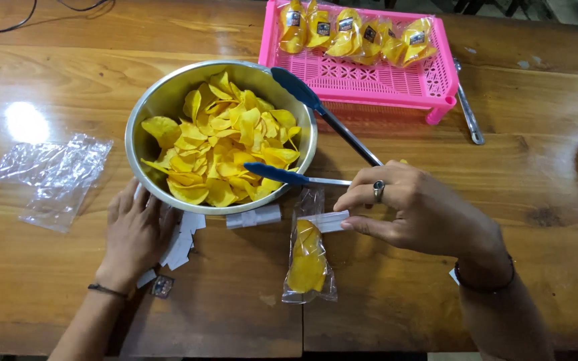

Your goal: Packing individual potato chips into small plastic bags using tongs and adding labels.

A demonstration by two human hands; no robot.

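Note:
A steel bowl (147, 113) full of yellow chips (225, 144) stands on the wooden table. My right hand (416, 210) holds blue-tipped tongs (316, 110), which lie open across the bowl's rim, and its fingertips pinch a white paper label (329, 221) at the mouth of a small clear bag of chips (308, 257) lying flat in front of the bowl. My left hand (135, 234) rests flat on a pile of white paper labels (185, 241) beside the bowl's near edge.
A pink plastic basket (376, 77) at the back holds several sealed chip bags (352, 32). Empty clear bags (55, 175) lie at the left. A metal tool (468, 110) lies right of the basket. A black cable (8, 27) runs at top left.

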